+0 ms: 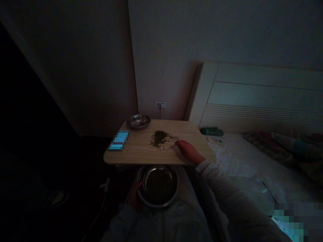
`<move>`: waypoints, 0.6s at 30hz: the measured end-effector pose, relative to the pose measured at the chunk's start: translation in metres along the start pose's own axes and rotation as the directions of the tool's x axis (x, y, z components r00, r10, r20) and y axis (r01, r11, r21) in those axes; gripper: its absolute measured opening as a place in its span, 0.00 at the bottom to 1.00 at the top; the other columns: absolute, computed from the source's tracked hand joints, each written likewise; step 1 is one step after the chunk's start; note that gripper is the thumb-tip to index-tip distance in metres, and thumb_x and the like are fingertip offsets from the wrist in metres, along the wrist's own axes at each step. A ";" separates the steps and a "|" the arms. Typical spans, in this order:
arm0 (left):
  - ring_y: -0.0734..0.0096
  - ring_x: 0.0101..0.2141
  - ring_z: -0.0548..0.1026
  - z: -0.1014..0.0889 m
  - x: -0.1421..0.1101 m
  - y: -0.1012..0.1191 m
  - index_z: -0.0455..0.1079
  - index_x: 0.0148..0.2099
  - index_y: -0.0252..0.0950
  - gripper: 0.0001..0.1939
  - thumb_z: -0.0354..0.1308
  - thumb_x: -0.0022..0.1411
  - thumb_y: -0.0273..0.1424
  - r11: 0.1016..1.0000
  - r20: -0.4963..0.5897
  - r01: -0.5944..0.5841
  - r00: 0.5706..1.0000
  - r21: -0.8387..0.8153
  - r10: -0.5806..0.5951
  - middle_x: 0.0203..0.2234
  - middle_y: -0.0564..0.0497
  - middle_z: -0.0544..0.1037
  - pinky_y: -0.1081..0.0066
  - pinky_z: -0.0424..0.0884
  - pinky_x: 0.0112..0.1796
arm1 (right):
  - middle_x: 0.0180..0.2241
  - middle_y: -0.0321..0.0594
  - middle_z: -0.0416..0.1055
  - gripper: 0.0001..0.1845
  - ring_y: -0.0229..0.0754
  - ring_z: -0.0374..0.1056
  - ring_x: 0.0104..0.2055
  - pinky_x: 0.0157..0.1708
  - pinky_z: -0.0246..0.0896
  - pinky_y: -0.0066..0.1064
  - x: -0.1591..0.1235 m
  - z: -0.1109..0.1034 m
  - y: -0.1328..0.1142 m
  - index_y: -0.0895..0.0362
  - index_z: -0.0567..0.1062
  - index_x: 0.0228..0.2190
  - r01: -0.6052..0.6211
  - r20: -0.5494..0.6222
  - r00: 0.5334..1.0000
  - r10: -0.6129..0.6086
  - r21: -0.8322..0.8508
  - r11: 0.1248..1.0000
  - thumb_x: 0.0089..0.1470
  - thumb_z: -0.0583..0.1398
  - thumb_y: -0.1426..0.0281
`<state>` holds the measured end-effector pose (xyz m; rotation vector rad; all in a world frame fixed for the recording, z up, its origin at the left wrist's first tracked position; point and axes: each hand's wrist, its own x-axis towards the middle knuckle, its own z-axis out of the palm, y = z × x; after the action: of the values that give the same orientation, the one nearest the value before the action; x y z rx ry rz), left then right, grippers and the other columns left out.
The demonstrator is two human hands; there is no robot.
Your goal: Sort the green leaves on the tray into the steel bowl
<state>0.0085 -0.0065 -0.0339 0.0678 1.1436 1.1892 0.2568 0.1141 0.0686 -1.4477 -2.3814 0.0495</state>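
On the wooden tabletop [136, 151] lies a loose pile of small dark-green grains [160, 137], perhaps mung beans, with strays spread around it. My right hand [188, 151] is closed at the right of the pile. A thin stick [171, 147] juts from its fingers towards the scattered grains. Below the table's front edge, a round metal bowl [175, 193] rests at my lap, with a dark greenish mass inside that is too dim to make out. My left hand [135, 195] grips the bowl's left side, thumb over the rim.
A shallow metal dish [138, 122] stands at the table's back left corner, and a lit, blurred-out phone [119, 140] lies in front of it. A bed [237, 161] is at the right, with a green bottle [212, 131] and a pale remote [215, 140]. Behind is a wall socket [160, 104].
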 end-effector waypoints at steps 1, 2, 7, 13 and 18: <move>0.53 0.35 0.79 0.000 0.000 0.000 0.72 0.21 0.37 0.05 0.60 0.47 0.27 1.000 0.000 0.003 1.000 -0.004 -0.003 0.20 0.46 0.79 0.57 0.71 0.44 | 0.39 0.46 0.74 0.15 0.43 0.68 0.41 0.42 0.61 0.33 0.001 0.001 0.000 0.58 0.73 0.39 0.011 -0.003 1.000 -0.011 0.000 1.000 0.57 0.48 0.78; 0.52 0.37 0.79 -0.002 0.001 -0.001 0.72 0.21 0.37 0.05 0.60 0.47 0.27 1.000 0.010 0.002 1.000 -0.006 -0.002 0.21 0.46 0.79 0.57 0.71 0.45 | 0.39 0.46 0.74 0.15 0.43 0.68 0.41 0.42 0.61 0.32 0.002 0.002 0.001 0.58 0.73 0.39 0.015 -0.002 1.000 -0.015 -0.004 1.000 0.57 0.48 0.78; 0.49 0.46 0.75 -0.015 0.018 -0.007 0.73 0.25 0.38 0.02 0.61 0.44 0.29 0.999 0.014 -0.044 0.999 0.015 0.044 0.24 0.45 0.80 0.54 0.68 0.48 | 0.38 0.46 0.74 0.14 0.42 0.68 0.38 0.39 0.61 0.31 0.010 0.010 0.000 0.59 0.73 0.38 -0.012 -0.014 1.000 0.012 -0.010 1.000 0.56 0.50 0.78; 0.51 0.41 0.78 -0.010 0.015 -0.005 0.73 0.23 0.38 0.01 0.61 0.45 0.28 1.000 0.009 -0.011 1.000 0.010 0.011 0.21 0.46 0.80 0.57 0.70 0.46 | 0.38 0.45 0.74 0.14 0.41 0.68 0.38 0.39 0.62 0.31 0.005 0.017 0.011 0.58 0.72 0.39 0.013 -0.089 0.996 -0.010 0.035 0.999 0.56 0.49 0.78; 0.53 0.37 0.79 -0.007 0.012 -0.005 0.72 0.21 0.39 0.04 0.60 0.46 0.28 0.999 -0.010 -0.028 1.000 0.029 0.028 0.21 0.47 0.79 0.57 0.71 0.44 | 0.39 0.47 0.73 0.14 0.42 0.68 0.40 0.41 0.62 0.32 0.000 0.017 0.014 0.59 0.72 0.39 0.021 -0.071 0.997 -0.018 0.037 0.999 0.56 0.49 0.78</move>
<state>0.0062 -0.0030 -0.0480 0.0999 1.1718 1.1993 0.2637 0.1230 0.0498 -1.3853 -2.3248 0.0379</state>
